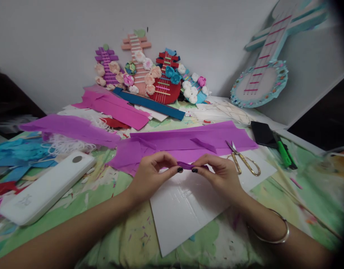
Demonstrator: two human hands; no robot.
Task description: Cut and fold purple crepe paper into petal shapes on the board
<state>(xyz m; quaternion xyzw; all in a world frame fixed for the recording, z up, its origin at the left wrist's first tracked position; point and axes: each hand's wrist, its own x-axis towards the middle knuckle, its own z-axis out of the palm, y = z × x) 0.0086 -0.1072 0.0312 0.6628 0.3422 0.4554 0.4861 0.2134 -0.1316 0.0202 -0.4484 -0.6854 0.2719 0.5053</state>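
A small folded strip of purple crepe paper [185, 165] is stretched between my two hands, above a white board [186, 209]. My left hand [156, 172] pinches its left end between thumb and fingers. The other end is pinched the same way by my right hand [218, 175]. Behind the hands lie larger purple crepe paper sheets [172, 144], with a loose cut strip [203, 145] on top. Gold-handled scissors [243, 158] rest with blades apart to the right of my right hand.
A white oblong device [48, 188] lies at the left, near blue paper [23, 149]. Pink paper [113, 106] and a dark blue strip [152, 104] lie farther back. Flower-trimmed toy guitars [166, 86] lean on the wall. A black phone [263, 133] and green cutter [284, 151] sit right.
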